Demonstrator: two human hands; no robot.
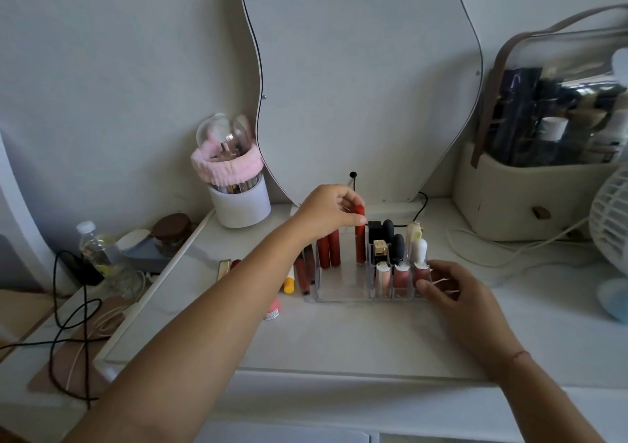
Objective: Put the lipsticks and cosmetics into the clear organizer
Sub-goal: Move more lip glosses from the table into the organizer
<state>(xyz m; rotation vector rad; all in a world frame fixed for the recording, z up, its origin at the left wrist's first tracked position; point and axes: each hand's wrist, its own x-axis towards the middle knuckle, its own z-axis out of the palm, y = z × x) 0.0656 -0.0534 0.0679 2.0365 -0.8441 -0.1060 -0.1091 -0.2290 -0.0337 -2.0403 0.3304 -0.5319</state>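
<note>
Red gloss tube (360, 242) stands upright in the left hand (328, 213), pinched near its top between thumb and fingertips. Its lower end sits inside the wide compartment of the clear organizer (339, 293), just beside the divider wall. Two darker red tubes (329, 250) stand at the back left of that same compartment. In the small cells on the right, three pink glosses (401, 278) fill the front row, with black and gold lipsticks (390, 238) behind them. The right hand (458, 296) grips the organizer's right end, thumb on the front corner and fingers curled round the side. Left of the organizer, brown tubes (302, 274) and a yellow-ended stick (289, 283) lie on the white tabletop (339, 340), partly hidden by the left forearm.
</note>
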